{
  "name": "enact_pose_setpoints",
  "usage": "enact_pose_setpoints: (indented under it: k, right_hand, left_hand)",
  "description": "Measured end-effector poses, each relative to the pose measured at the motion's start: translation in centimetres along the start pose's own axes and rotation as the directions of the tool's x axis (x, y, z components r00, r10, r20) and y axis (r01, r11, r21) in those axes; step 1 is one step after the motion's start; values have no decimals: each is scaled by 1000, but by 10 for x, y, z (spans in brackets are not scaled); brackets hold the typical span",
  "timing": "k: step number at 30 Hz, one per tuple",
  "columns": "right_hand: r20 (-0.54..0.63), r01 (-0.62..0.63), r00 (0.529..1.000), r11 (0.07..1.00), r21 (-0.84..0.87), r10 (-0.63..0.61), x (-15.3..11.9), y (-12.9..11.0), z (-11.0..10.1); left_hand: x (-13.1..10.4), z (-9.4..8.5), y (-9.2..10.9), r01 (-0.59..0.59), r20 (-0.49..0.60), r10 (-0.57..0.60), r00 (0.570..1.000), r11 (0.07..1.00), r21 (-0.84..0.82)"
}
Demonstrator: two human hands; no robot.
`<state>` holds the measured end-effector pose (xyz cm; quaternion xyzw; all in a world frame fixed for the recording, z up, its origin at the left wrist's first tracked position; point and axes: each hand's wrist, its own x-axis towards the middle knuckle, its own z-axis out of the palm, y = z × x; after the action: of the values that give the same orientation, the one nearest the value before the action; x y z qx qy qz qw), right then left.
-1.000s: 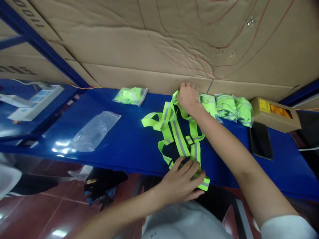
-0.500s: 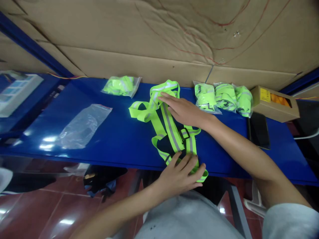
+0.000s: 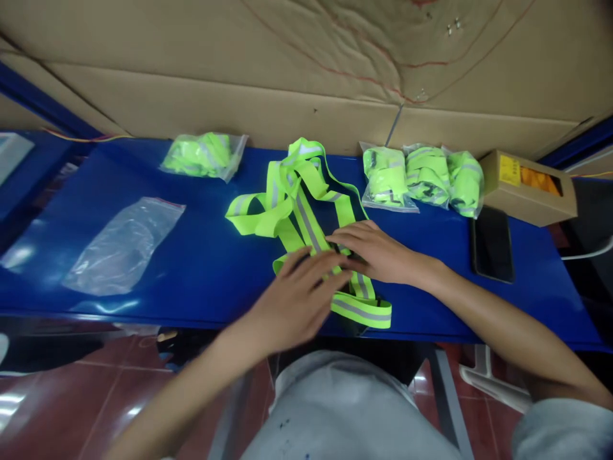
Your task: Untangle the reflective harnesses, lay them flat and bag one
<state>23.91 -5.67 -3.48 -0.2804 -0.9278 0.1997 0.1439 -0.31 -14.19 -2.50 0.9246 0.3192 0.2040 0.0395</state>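
Where we stand: as we look down from the head camera, our two bare hands meet over a neon yellow-green reflective strap vest (image 3: pixel 306 220) spread on a blue tabletop (image 3: pixel 211 268).
Left hand: our left hand (image 3: pixel 292 303) lies flat, fingers spread, on the vest's lower straps; its grip is wide and holds nothing.
Right hand: our right hand (image 3: pixel 378 252) rests palm down on the grey-striped middle band, fingertips touching those of the left; its grip is also flat and loose, pressing rather than pinching.
Vest position: it lies at the tabletop's middle, one loop reaching up toward the cardboard wall (image 3: pixel 287 76), its bottom end at the near edge.
Doing this well: we judge the straps are being flattened, so we should keep both palms low, smooth the bands so the grey stripes face up without twists, and keep the bottom end from sliding off the near edge.
Left side: an empty clear bag (image 3: pixel 122 246) lies flat; a bagged vest (image 3: pixel 204 154) sits farther back.
Right side: three bagged vests (image 3: pixel 421 176) stand in a row, just beside a small cardboard box (image 3: pixel 527 188); a dark phone (image 3: pixel 492 243) lies in front of the box.
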Motion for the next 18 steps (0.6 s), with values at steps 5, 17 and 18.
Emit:
enact_pose_setpoints:
  k: [5, 17, 18]
  right_hand:
    - [-155, -8, 988, 999, -37, 2, -10, -3, -9]
    - [-147, -62, 986, 989, 131, 81, -14, 5, -16]
    - [-149, -67, 985, 990, 123, 85, -15, 5, -16]
  left_hand:
    - [10, -13, -46, 10, 89, -13, 996, 999, 43]
    - [4, -24, -30, 41, 159, -37, 987, 999, -19]
    - [3, -24, -30, 41, 151, -38, 988, 999, -14]
